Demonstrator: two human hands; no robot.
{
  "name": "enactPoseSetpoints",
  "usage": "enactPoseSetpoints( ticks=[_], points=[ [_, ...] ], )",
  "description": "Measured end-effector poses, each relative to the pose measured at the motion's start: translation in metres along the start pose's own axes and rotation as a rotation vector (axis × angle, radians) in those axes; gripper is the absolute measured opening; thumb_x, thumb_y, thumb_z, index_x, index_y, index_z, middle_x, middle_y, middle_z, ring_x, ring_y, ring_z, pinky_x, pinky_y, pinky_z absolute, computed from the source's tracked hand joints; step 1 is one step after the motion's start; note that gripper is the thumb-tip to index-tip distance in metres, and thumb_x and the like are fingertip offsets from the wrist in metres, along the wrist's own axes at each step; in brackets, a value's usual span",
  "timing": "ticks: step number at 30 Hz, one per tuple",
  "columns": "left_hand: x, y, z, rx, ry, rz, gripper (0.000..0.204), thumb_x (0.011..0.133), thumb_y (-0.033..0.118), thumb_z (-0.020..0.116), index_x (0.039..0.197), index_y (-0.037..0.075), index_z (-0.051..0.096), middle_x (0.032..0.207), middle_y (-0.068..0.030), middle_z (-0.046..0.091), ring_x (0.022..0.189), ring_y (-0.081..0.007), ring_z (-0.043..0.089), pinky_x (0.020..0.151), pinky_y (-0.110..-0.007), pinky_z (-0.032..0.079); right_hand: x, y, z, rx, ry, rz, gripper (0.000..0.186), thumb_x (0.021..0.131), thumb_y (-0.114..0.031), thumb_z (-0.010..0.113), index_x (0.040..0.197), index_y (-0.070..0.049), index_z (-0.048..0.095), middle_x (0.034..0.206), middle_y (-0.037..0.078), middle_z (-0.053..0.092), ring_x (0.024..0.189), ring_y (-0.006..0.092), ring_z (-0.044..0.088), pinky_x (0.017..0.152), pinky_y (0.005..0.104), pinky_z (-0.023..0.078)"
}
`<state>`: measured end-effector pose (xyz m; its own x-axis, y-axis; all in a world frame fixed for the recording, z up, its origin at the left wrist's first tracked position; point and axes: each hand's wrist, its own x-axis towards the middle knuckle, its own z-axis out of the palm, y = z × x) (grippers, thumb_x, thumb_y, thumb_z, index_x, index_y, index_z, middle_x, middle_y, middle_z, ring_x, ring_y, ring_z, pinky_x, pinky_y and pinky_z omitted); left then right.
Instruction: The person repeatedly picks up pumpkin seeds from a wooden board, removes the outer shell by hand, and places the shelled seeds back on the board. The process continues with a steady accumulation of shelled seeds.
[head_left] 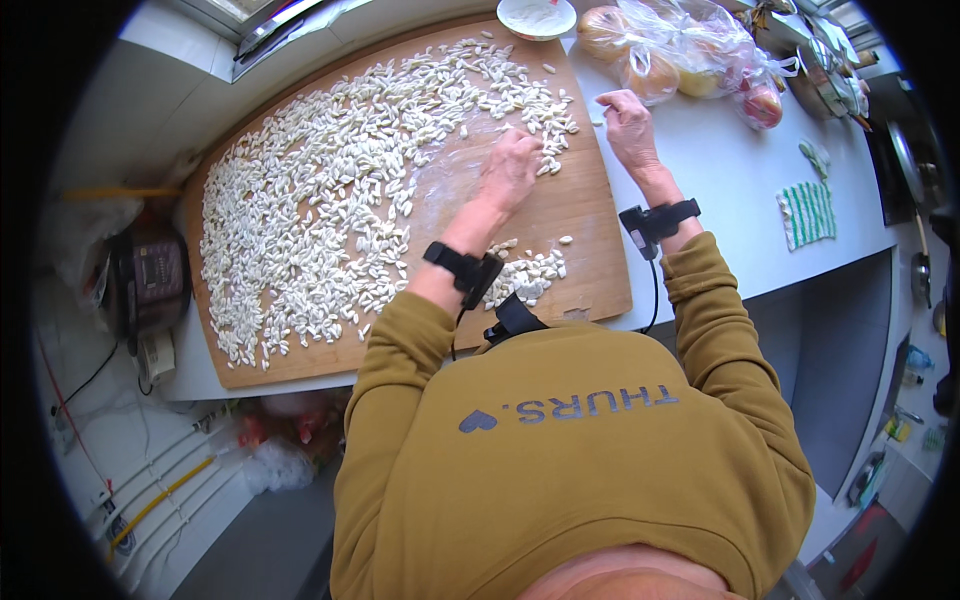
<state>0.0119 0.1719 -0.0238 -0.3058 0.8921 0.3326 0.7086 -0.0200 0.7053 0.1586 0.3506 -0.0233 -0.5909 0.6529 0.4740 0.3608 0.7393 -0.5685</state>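
Observation:
Many small white shell-shaped dough pieces [330,170] cover the left and far part of a wooden board [590,230]. My left hand [510,168] rests over the board, fingers curled down, close to the dough pieces at its far right; whatever lies under the fingers is hidden. Past the board's right edge, my right hand [630,128] is closed, fingertips together, above the white counter. A tiny whitish bit shows beside its fingers, but I cannot see whether it is held. A smaller heap of dough pieces [530,278] sits by the board's near edge.
A white bowl [537,16] stands at the board's far edge. Plastic bags of round fruit [690,60] lie on the counter [700,160] at the far right, near a metal pot [825,75]. A green-striped cloth [806,214] lies farther right. A dark appliance [152,275] is left of the board.

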Motion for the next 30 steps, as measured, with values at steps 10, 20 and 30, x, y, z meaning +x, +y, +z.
enactPoseSetpoints(
  ticks=[10,20,30],
  points=[
    [-0.014,0.023,-0.001,-0.07,-0.138,-0.042,0.026,0.077,0.0,0.062,0.103,0.001,0.062,0.088,-0.0139,0.058,0.081,-0.0247,0.061,0.071,-0.033,0.051,0.004,0.033,0.003,-0.051,-0.342,-0.011,0.016,0.076,-0.003,0.059,0.091,-0.002,0.063,0.085,0.014,0.056,0.082,0.031,0.058,0.076,0.0375,0.047],
    [-0.088,0.041,-0.085,-0.074,-0.124,-0.355,0.021,0.081,0.002,0.06,0.102,0.0,0.063,0.097,-0.0132,0.063,0.084,-0.0209,0.063,0.072,-0.03,0.052,0.035,-0.003,0.02,0.291,-0.137,-0.09,0.015,0.08,0.001,0.054,0.091,0.001,0.064,0.087,0.014,0.061,0.082,0.0253,0.062,0.075,0.0332,0.049],
    [-0.189,0.071,-0.111,-0.006,0.1,-0.408,0.021,0.077,0.0,0.064,0.099,-0.001,0.064,0.098,-0.0118,0.064,0.089,-0.0236,0.062,0.079,-0.031,0.049,0.03,-0.019,0.021,0.142,-0.221,-0.185,0.017,0.082,0.001,0.054,0.094,0.0,0.065,0.094,0.015,0.062,0.087,0.0321,0.062,0.08,0.0368,0.049]
  ],
)
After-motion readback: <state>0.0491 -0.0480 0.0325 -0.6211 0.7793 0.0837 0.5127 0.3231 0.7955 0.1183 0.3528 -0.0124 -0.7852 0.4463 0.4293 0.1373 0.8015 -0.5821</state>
